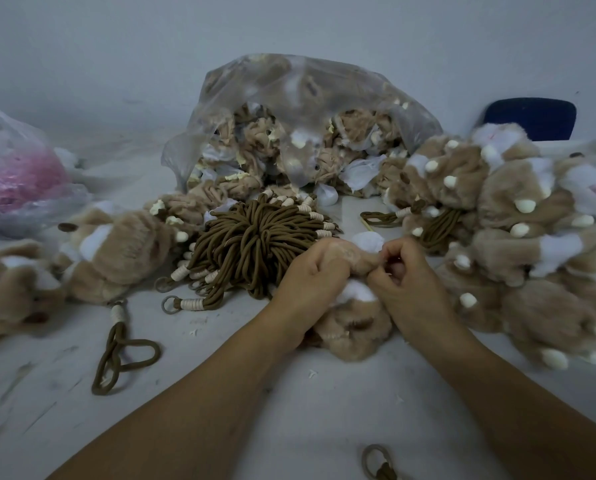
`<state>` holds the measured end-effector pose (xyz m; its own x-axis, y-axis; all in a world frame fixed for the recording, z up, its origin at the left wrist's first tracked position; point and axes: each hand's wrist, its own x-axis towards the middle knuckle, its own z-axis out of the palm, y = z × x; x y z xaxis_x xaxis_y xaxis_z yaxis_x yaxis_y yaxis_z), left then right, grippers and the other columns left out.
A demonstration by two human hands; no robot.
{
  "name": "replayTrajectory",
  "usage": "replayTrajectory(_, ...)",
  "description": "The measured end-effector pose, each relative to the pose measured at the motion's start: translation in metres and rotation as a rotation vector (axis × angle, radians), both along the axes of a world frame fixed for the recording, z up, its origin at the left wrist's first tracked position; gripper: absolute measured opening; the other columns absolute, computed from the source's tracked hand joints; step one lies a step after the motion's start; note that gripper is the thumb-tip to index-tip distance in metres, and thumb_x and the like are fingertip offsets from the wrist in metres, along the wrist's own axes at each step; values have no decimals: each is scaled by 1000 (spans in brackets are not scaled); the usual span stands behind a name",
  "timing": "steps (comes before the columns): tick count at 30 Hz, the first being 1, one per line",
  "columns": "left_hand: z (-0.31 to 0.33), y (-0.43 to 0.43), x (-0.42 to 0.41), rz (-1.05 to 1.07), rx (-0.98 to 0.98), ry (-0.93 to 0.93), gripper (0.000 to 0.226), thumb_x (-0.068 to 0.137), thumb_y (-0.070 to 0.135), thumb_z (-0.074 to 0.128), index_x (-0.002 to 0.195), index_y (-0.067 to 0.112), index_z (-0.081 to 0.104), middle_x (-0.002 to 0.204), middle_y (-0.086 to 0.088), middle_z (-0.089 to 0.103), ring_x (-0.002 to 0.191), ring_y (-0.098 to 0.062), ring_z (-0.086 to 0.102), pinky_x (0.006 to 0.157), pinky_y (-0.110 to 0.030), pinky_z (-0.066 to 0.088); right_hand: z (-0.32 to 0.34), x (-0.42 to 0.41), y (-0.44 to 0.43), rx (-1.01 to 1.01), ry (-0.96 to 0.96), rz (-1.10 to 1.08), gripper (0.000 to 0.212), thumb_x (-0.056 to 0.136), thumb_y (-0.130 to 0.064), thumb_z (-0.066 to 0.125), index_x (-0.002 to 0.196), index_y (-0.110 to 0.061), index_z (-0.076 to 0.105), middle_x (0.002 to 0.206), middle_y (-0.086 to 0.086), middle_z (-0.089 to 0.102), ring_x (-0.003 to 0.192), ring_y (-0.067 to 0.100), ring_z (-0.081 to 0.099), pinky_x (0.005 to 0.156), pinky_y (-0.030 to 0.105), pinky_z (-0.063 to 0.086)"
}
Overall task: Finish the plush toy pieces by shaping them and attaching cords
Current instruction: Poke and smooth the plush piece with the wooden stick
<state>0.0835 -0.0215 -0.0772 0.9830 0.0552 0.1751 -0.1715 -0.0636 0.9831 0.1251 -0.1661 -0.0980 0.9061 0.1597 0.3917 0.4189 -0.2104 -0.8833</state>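
Plush piece (355, 329), one: centre of white table (341, 410), gripped by left hand (310, 271), pinched by right hand (405, 277). Cord bundle (255, 237), one, just behind. Loose cords (116, 358), two. Plastic bags (289, 91), two. Blue chair (531, 117), one; pale wall.

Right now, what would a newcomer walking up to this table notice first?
Dead center, the left hand and right hand pinch a tan plush piece. Just behind them sprawls a bundle of brown cords, with a clear bag of unfinished plush beyond and a heap of plush toys at right.
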Motion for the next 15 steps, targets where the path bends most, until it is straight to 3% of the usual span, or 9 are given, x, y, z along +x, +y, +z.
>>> replayTrajectory(3, 2, 3, 2, -66, -69, 18, 18, 87, 36, 56, 90, 26, 71, 98, 0, 71, 92, -11, 66, 78, -22, 53, -2, 1, -4, 5, 4, 13, 18, 85, -20, 63, 81, -27, 47, 53, -19, 54, 48, -5, 45, 46, 9, 36)
replayTrajectory(5, 4, 4, 2, -77, -137, 66, 17, 85, 43, 59, 85, 31, 71, 91, 3, 71, 85, -10, 67, 74, -25, 53, -1, 0, -5, 0, 16, 27, 18, 86, -21, 63, 83, -30, 48, 56, -16, 56, 51, -4, 47, 48, 13, 39)
replayTrajectory(8, 5, 4, 2, -71, -151, 88, 10, 83, 40, 67, 74, 36, 68, 76, 7, 69, 69, -5, 64, 59, -20, 51, 2, -2, -7, 1, 43, 50, 14, 89, -22, 60, 86, -32, 49, 64, -13, 64, 58, 0, 56, 54, 20, 47)
replayTrajectory(12, 4, 6, 2, -116, -147, 67, 19, 88, 26, 69, 72, 36, 67, 72, 5, 66, 63, -6, 62, 54, -19, 51, 5, -3, -9, 31, 93, 106, 15, 91, -18, 57, 86, -31, 51, 76, -2, 70, 72, 14, 63, 69, 43, 52)
replayTrajectory(15, 6, 7, 2, -133, -165, 77, 16, 81, 28, 68, 68, 37, 67, 70, 7, 66, 63, -6, 61, 54, -20, 50, 3, -3, -9, 14, 60, 125, 17, 87, -21, 61, 82, -33, 49, 68, -9, 67, 64, 5, 59, 62, 36, 50)
